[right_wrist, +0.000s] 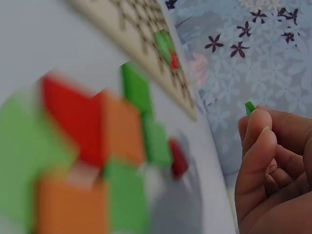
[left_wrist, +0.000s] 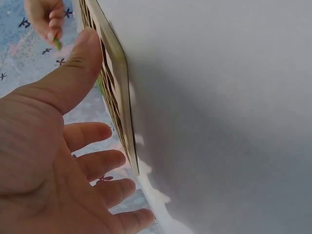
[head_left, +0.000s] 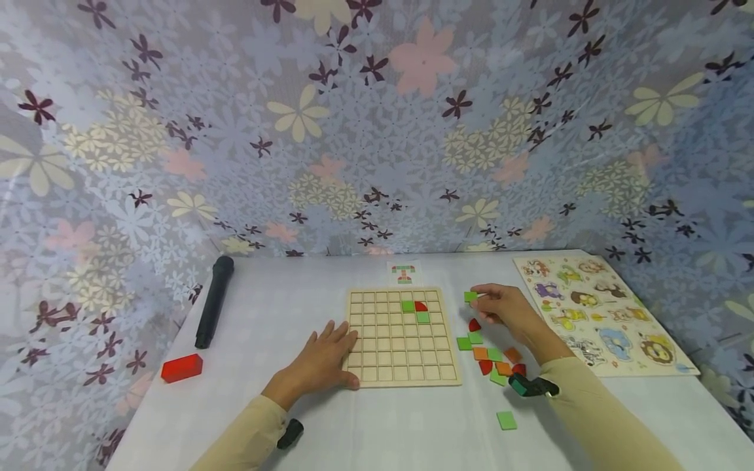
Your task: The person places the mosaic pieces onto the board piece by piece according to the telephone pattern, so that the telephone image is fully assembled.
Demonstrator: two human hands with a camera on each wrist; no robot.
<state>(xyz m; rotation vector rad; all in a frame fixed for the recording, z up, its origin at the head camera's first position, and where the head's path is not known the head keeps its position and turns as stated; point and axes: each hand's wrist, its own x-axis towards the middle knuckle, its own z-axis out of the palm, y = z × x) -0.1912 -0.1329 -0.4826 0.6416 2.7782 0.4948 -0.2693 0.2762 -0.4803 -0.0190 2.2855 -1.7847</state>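
Note:
A wooden grid board [head_left: 400,360] lies on the white table. In its upper right part sit a green square tile [head_left: 408,306], a red quarter-round tile [head_left: 421,306] and a light green tile [head_left: 423,317]. My left hand [head_left: 321,360] rests along the board's left edge, fingers spread and thumb by the near corner; the left wrist view shows its thumb [left_wrist: 80,73] against the rim. To the right of the board, my right hand [head_left: 501,311] pinches a green square tile [head_left: 470,296] between thumb and fingertips, raised off the table in the right wrist view.
Loose green, orange and red tiles [head_left: 480,353] lie right of the board, with one green tile [head_left: 506,420] nearer me. Behind the board is a small pattern card [head_left: 404,272]. An animal puzzle board [head_left: 589,314] lies right; a black microphone-like stick [head_left: 215,301] and red block [head_left: 182,368] lie left.

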